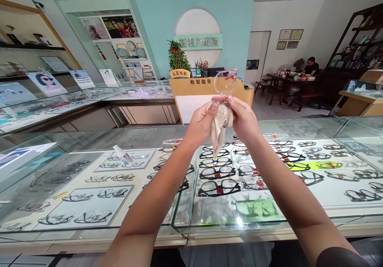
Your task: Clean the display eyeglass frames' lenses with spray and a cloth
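Held up above the glass counter is a pair of clear-framed eyeglasses, turned so that one lens stands uppermost. A beige cleaning cloth is folded about the lower part of the glasses and hangs down in a point. My left hand is closed, pinching the cloth with the thumb on its front. On the other side, my right hand grips the glasses near the middle of the frame, with its fingertips close to the left ones. The cloth hides the lower lens.
Beneath my arms lies a glass display counter with rows of eyeglasses inside. A small white bottle is on its left part. Behind stand a cashier desk and a potted plant. A person sits far right.
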{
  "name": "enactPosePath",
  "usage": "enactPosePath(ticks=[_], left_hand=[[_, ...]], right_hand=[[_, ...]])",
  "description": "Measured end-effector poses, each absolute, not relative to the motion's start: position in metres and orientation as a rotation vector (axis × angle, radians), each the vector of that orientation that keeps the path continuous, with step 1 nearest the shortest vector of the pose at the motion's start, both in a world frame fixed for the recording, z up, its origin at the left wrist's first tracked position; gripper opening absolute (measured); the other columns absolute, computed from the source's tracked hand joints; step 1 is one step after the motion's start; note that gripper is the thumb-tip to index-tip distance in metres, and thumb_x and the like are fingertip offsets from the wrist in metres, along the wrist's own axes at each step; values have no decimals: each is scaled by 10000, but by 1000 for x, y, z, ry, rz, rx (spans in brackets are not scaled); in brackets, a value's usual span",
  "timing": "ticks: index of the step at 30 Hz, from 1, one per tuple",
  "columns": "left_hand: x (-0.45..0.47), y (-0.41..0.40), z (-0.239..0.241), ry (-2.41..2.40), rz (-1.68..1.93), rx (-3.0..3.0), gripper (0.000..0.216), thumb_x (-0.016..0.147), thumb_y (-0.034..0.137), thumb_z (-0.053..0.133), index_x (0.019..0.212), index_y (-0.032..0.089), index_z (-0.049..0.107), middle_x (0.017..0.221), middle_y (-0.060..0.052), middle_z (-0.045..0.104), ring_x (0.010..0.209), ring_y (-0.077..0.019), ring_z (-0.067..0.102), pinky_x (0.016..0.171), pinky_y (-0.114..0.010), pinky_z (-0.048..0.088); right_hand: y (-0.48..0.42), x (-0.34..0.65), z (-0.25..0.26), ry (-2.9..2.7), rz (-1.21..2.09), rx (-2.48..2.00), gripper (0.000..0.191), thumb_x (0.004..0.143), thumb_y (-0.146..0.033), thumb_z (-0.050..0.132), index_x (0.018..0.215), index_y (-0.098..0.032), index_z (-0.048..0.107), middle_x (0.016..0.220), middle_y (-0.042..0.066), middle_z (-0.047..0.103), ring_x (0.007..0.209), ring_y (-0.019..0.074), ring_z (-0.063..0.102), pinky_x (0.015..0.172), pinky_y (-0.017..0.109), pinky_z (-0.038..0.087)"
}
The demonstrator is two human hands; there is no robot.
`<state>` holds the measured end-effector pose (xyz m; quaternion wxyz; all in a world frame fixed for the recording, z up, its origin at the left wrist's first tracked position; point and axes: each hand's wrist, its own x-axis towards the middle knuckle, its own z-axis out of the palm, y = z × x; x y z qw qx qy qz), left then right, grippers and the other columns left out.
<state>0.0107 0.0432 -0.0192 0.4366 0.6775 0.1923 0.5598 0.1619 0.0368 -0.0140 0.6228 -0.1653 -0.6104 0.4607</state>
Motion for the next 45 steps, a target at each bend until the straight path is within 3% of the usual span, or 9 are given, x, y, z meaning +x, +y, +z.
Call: enactPosePath(ticks=[7, 13, 17, 23, 27, 32, 36, 39, 45], left_hand=[[17, 36, -18, 427, 1441, 1619, 605, 804, 580, 910, 1230, 216, 685, 856, -28, 734, 705, -157, 684, 657, -281, 556], [28, 25, -16, 521, 1682, 1511, 480, 908, 672, 766, 1061, 222, 699, 662, 21, 616, 515, -126, 571, 499, -276, 491], [19, 28, -14, 507, 1575, 1582, 508, 970, 703, 662, 1066, 208, 725, 737, -20, 686, 647, -160, 658, 615, -296, 553], [3, 29, -9, 427, 1297, 1731, 510, 891, 593, 826, 1180, 183, 736, 947, -66, 771, 824, -175, 709, 731, -280, 570], [8, 25, -9, 467, 1417, 1681, 565, 822, 544, 906, 1224, 198, 711, 902, -44, 756, 729, -154, 687, 650, -263, 559], [18, 24, -13, 551, 1618, 1527, 482, 949, 681, 706, 1088, 220, 714, 693, 10, 649, 546, -134, 600, 489, -260, 476], [13, 20, -11, 646, 1650, 1597, 541, 980, 736, 610, 943, 207, 714, 742, -20, 685, 650, -151, 625, 592, -277, 514], [-5, 16, -10, 794, 1692, 1640, 567, 956, 745, 640, 812, 197, 661, 730, -14, 662, 666, -139, 584, 605, -257, 469], [-76, 4, -23, 1133, 1663, 1597, 571, 948, 777, 609, 862, 214, 647, 695, -1, 621, 600, -151, 538, 585, -268, 444]], right_hand=[[32, 156, -14, -1426, 952, -489, 469, 1003, -671, 612, 1176, -296, 831, 1011, 37, 715, 746, 176, 549, 643, 315, 483], [22, 145, -14, -1491, 963, -415, 456, 1012, -660, 611, 1202, -312, 836, 1105, 41, 711, 737, 169, 526, 605, 312, 489], [24, 152, -13, -1454, 989, -400, 421, 1015, -632, 631, 1194, -319, 848, 954, 26, 700, 725, 169, 558, 662, 333, 514], [27, 163, -8, -1396, 1008, -376, 343, 1003, -586, 661, 1108, -319, 849, 1177, 38, 780, 1168, 245, 693, 989, 378, 574], [26, 151, -13, -1365, 1028, -407, 427, 982, -643, 667, 1196, -313, 832, 1187, 47, 779, 1037, 227, 692, 828, 345, 582], [24, 137, -20, -1410, 1066, -397, 510, 990, -692, 630, 1295, -319, 796, 1072, 36, 760, 700, 166, 551, 603, 326, 503], [23, 142, -17, -1399, 1050, -380, 455, 982, -646, 675, 1237, -298, 820, 1186, 47, 784, 984, 220, 696, 831, 358, 589], [22, 149, -12, -1379, 1074, -325, 366, 1005, -589, 674, 1183, -311, 833, 1322, 47, 781, 1218, 242, 697, 1063, 402, 553], [17, 164, -1, -1378, 1048, -340, 351, 1002, -603, 660, 1133, -322, 824, 1281, 55, 799, 1233, 241, 701, 1139, 439, 522]])
